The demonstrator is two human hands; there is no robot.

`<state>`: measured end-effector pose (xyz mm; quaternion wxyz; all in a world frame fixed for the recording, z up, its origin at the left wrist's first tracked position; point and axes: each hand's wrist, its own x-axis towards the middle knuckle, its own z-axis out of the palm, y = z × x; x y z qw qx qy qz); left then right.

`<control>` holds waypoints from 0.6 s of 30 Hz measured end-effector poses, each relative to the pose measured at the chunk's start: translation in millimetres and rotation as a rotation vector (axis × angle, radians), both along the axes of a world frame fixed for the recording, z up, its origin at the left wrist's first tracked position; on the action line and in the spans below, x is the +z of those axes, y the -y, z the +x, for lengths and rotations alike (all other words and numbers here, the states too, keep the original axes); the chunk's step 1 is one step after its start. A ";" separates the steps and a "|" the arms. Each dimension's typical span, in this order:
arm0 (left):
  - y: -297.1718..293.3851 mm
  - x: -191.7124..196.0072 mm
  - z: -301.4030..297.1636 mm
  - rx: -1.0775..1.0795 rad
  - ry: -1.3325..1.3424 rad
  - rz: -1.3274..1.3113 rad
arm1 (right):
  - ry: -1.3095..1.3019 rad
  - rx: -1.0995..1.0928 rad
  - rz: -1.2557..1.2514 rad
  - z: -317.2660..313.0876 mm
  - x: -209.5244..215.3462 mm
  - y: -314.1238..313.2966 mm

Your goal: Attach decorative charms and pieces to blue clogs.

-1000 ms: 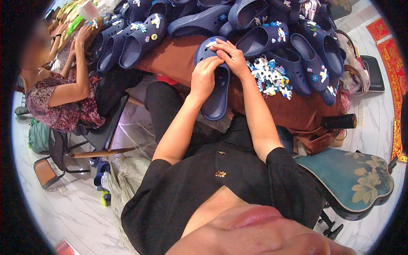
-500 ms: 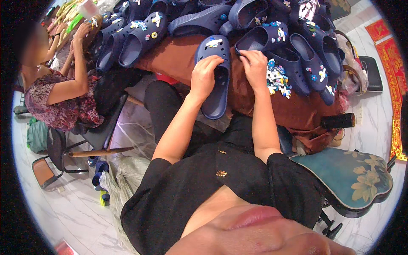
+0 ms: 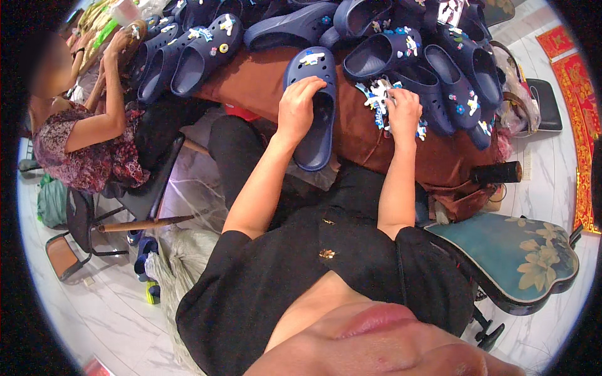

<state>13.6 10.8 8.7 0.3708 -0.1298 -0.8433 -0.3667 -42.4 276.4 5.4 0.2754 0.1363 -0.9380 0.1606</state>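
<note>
My left hand (image 3: 296,110) is closed on the side of a navy foam clog (image 3: 318,128), thumb and fingers at the foot opening. The clog's perforated toe points away from me, with a white cartoon charm (image 3: 311,57) on it. To its right, my right hand (image 3: 404,114) has its fingers bent and drawn together in a heap of white and blue shoe charms (image 3: 378,100). It covers part of the heap, and which charm its fingertips hold is too small to tell. The heap lies on a brown cloth (image 3: 357,139).
Many navy clogs (image 3: 376,57), several decorated with charms, crowd the table's far side. At the left a person (image 3: 94,141) in a patterned top sits handling a shoe. A teal padded chair (image 3: 495,254) stands to my right, and a dark cylinder (image 3: 496,172) juts out by the table edge.
My right hand has moved right, from beside the clog to the charm heap. Charms now spread further left. My left hand keeps its hold on the clog, nearly in place.
</note>
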 end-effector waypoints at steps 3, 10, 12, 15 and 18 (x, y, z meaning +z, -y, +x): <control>1.0 -0.3 0.8 -0.024 -0.018 0.005 | 0.061 -0.055 0.019 1.3 -0.6 5.5; 0.1 -2.0 1.1 0.000 -0.052 -0.019 | 0.008 -0.109 0.056 5.5 4.1 8.2; 0.3 -2.2 2.0 -0.007 0.010 0.013 | 0.048 -0.135 0.060 5.5 3.9 8.5; 0.3 -2.1 2.2 -0.002 0.016 0.008 | 0.050 -0.125 0.063 4.9 2.0 7.4; 0.2 -2.0 2.2 0.019 -0.022 -0.013 | 0.039 -0.113 0.055 2.0 -1.2 6.5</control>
